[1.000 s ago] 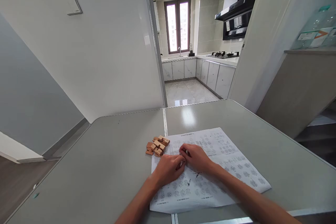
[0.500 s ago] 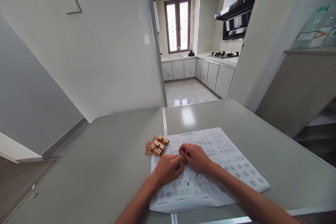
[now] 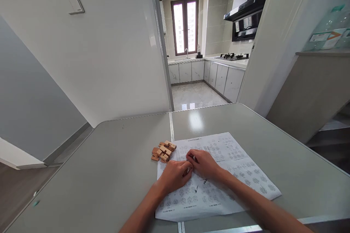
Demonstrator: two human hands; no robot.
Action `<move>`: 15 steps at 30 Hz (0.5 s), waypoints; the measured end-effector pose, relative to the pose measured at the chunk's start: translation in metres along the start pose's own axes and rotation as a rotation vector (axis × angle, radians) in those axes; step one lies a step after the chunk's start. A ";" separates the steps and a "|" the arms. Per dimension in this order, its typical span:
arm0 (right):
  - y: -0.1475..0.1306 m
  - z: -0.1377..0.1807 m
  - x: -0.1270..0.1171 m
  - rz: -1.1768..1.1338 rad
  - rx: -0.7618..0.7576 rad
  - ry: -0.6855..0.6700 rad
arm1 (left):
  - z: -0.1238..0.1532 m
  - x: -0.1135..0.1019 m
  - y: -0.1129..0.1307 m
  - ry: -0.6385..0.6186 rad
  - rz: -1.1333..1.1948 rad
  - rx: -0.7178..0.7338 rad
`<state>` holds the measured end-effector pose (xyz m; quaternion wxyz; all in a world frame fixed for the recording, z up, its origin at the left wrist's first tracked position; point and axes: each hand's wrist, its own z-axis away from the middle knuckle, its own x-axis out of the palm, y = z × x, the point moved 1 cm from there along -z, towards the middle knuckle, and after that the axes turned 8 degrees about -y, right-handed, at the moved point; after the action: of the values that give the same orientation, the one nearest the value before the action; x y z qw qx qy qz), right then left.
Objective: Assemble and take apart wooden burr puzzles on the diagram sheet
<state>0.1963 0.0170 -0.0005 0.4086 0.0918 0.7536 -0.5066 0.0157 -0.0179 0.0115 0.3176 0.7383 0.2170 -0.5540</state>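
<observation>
Compared with the frame from one second ago, no change of position was found: the left hand (image 3: 175,175) and right hand (image 3: 205,162) remain over the left-centre of the white, black-printed paper sheet (image 3: 203,202). Fingers of both hands are curled inward, the two sets of fingertips close together; whether they pinch anything cannot be told, the grip being hidden. The pile of brown and tan notched wooden pieces (image 3: 164,151) likewise stays at the sheet's far left corner, just beyond the left hand.

The grey, pale-trimmed tabletop (image 3: 90,178) extends widely left of the sheet and beyond its far edge; a narrower strip lies on the near side. The sheet's right corner points toward the table's right edge.

Both forearms cross the sheet and cover part of its print. A small teal object (image 3: 36,202) lies well left of the sheet, near the table edge. Far beyond the sheet stand a dark-framed window (image 3: 185,25) and a black gas hob (image 3: 233,56).
</observation>
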 end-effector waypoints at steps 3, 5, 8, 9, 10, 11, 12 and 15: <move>0.000 0.000 0.000 0.003 0.001 -0.001 | 0.000 0.000 0.000 0.001 -0.007 -0.003; -0.001 0.000 0.000 0.007 0.004 -0.002 | 0.000 0.000 0.000 0.001 -0.012 -0.001; -0.001 0.000 0.000 0.012 0.008 -0.003 | 0.001 0.000 0.000 -0.005 -0.010 0.006; -0.001 0.000 0.000 0.012 0.007 -0.003 | 0.001 0.001 0.000 -0.007 -0.009 0.007; -0.001 0.000 0.000 0.012 0.007 -0.002 | 0.001 0.001 -0.001 -0.007 -0.010 0.005; -0.001 0.000 0.000 0.012 0.006 -0.002 | 0.001 0.001 -0.001 -0.006 -0.011 0.002; -0.001 0.000 0.000 0.013 0.007 -0.002 | 0.001 0.001 -0.001 -0.005 -0.012 0.000; -0.001 0.000 0.000 0.012 0.010 -0.005 | 0.000 0.002 -0.002 -0.006 -0.012 0.003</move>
<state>0.1957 0.0165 0.0006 0.4130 0.0971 0.7496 -0.5081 0.0145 -0.0166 0.0087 0.3139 0.7358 0.2198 -0.5584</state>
